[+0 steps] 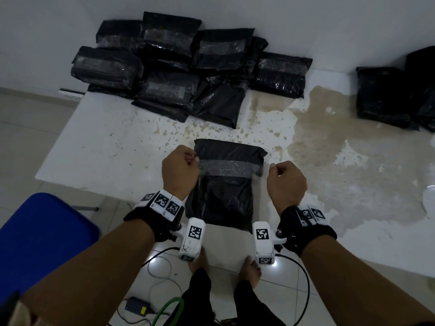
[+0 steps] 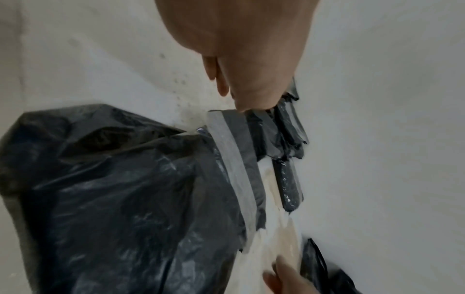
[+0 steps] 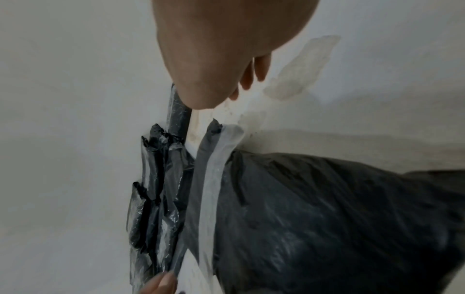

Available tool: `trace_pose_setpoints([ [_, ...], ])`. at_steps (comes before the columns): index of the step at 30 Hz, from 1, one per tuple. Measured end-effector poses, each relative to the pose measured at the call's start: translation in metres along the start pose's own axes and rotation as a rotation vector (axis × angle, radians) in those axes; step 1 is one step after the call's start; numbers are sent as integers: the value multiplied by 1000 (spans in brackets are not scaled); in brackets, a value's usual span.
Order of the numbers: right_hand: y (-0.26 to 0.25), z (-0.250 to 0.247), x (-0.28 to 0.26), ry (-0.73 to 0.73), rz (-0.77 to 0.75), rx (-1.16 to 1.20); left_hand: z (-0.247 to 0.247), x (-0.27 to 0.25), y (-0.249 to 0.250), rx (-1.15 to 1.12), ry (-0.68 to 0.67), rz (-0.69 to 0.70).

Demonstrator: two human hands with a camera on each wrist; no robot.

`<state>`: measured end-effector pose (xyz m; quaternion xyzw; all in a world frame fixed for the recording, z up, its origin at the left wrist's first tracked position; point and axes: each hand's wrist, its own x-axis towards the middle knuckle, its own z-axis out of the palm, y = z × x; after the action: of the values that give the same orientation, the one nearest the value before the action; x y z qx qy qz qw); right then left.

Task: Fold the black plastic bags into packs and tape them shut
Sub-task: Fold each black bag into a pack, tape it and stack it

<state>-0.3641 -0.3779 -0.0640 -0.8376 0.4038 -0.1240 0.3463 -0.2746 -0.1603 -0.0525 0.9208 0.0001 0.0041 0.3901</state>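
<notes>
Black crinkled pack (image 1: 223, 184) flat on white, stained counter (image 1: 106, 147), overhanging its near edge | clear tape (image 1: 229, 168) bands it | left grip (image 1: 180, 167) pinches tape end | right grip (image 1: 286, 182) clenched, empty, beside pack | taped packs (image 1: 179, 64) heaped behind

A bare, makeshift packing room, by the look of it: plain white walls (image 1: 306, 24) and a pale tiled floor (image 1: 26, 118). The work surface is a white table (image 1: 98, 147) pushed against the wall, its coating peeled away in a large brown patch (image 1: 329, 147). Taped black packs (image 1: 169, 67) are heaped at the back (more lie off to the right). A blue chair (image 1: 40, 236) stands alongside, and cables with a power adapter (image 1: 136, 304) trail across the tiles.
</notes>
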Motion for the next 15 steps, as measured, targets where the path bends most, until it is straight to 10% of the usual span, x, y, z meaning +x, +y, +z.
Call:
trace_pose_setpoints([
  [6, -14, 9, 2, -165, -201, -5, 8, -5, 16, 54, -96, 38],
  [15, -3, 22, -5, -378, -70, 8, 17, -15, 3, 33, -182, -172],
])
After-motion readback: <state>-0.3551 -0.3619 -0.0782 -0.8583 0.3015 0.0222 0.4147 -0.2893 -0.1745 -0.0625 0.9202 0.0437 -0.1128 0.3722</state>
